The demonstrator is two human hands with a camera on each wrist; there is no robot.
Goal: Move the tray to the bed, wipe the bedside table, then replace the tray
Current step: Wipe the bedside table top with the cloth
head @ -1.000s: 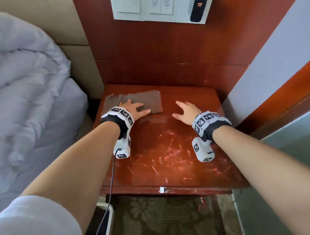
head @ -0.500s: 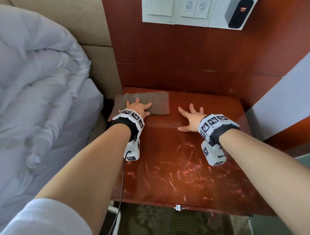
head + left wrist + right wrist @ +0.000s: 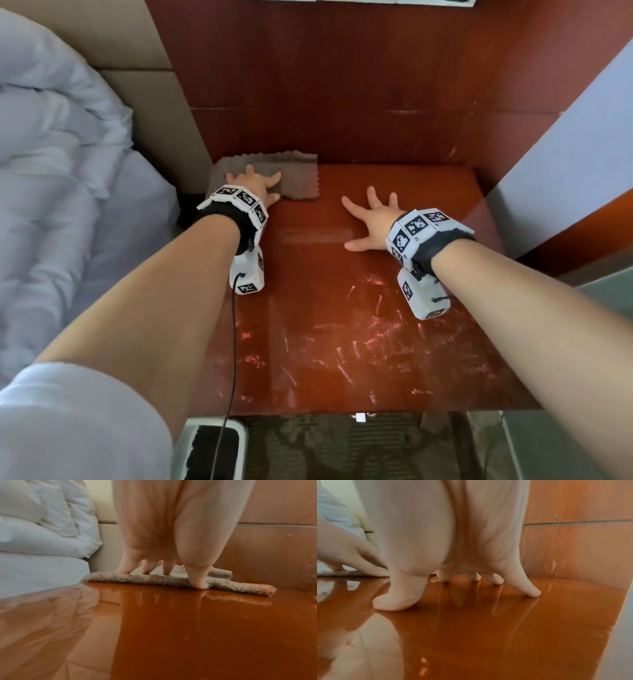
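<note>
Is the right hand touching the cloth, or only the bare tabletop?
Apart. In the head view the right hand rests spread on the bare tabletop, with clear wood between it and the cloth.

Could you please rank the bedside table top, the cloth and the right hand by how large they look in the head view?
1. Bedside table top, by far the largest.
2. Cloth, partly covered by the left hand.
3. Right hand, though it looks close to the cloth in size, so this last pair is unsure.
</note>
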